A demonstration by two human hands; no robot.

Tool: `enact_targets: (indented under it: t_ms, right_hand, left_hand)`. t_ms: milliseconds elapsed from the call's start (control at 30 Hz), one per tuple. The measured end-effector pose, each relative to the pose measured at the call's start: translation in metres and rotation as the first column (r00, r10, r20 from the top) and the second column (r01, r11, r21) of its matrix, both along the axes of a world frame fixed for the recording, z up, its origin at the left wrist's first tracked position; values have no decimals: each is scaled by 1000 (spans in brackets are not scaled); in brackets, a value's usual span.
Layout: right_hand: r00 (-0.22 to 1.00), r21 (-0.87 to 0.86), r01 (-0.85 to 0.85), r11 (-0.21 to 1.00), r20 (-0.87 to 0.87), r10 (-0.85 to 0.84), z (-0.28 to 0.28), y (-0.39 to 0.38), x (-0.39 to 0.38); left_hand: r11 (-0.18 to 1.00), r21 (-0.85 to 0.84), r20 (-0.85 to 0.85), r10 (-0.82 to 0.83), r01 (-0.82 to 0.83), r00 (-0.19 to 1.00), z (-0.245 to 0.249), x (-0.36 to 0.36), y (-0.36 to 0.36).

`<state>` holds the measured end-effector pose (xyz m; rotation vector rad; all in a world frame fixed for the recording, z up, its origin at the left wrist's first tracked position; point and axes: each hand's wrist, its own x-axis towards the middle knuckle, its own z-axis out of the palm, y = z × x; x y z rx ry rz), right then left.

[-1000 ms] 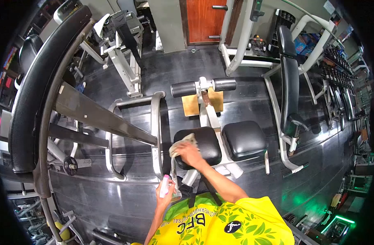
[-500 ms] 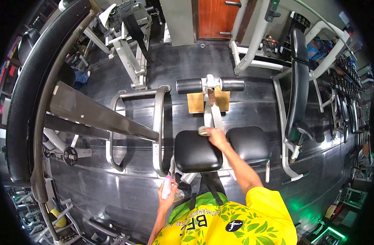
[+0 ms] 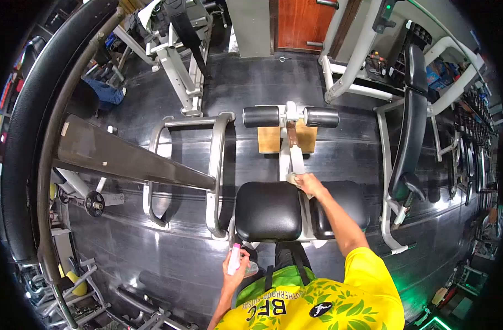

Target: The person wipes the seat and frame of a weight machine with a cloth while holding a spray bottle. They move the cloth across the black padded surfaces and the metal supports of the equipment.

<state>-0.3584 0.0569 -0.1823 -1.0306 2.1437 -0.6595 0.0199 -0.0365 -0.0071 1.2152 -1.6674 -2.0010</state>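
Note:
My right hand (image 3: 311,185) is closed on a pale cloth (image 3: 292,177). It presses the cloth to the white frame post (image 3: 297,159), just past the inner edges of two black seat pads, the left pad (image 3: 268,211) and the right pad (image 3: 345,206). My forearm crosses above the right pad and partly hides it. Lower down, left of my legs, my left hand (image 3: 239,269) is wrapped round a spray bottle (image 3: 234,259) with a pink and white top and a see-through body. Beyond the post sit black foam rollers (image 3: 261,116) over a wooden board (image 3: 269,141).
A thick grey machine beam (image 3: 136,157) and a long black pad (image 3: 29,137) rise at left. To the right stands a padded bench (image 3: 410,126) on a white frame. An orange door (image 3: 300,27) is at the back. A dumbbell rack (image 3: 474,118) lines the far right.
My right hand has moved the cloth from the left pad's far edge rightward onto the white post. The left hand still holds the spray bottle. The view has shifted slightly.

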Motion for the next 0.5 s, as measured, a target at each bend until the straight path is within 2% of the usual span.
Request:
enact_targets:
  t_ms: [67, 100, 167, 200, 233, 300, 333, 400, 467, 500]
  right_hand:
    - [996, 133, -60, 989, 76, 50, -37, -7, -14]
    - [995, 134, -69, 989, 81, 58, -45, -17, -16]
    - [909, 279, 25, 960, 394, -138, -54, -46, -15]
    - [840, 355, 31, 934, 498, -217, -42, -59, -13]
    - [839, 349, 21, 937, 504, -206, -72, -69, -17]
    - [769, 183, -283, 941, 630, 108, -123, -92, -18]
    - [835, 301, -359, 884, 526, 160, -80, -110, -13]
    - [840, 256, -368, 894, 504, 201, -103, -143, 8]
    - [843, 207, -379, 902, 479, 244, -97, -171, 26]
    - [835, 209, -423, 882, 467, 290, -71, -182, 35]
  left_hand:
    - [1000, 11, 39, -5, 5, 999, -4, 6, 3]
    - [1000, 11, 43, 3, -4, 999, -5, 9, 5]
    - [999, -2, 48, 52, -52, 997, -3, 14, 8]
    - [997, 15, 61, 73, -74, 995, -3, 19, 9]
    - [996, 8, 66, 83, -83, 994, -4, 24, 10]
    - [995, -22, 82, 98, -96, 992, -6, 34, 13]
    - [992, -26, 52, 124, -123, 991, -6, 37, 15]
    - [989, -5, 63, 148, -148, 987, -11, 48, 19]
    - [985, 11, 73, 173, -175, 982, -12, 56, 19]
    - [984, 5, 71, 178, -179, 981, -12, 60, 19]
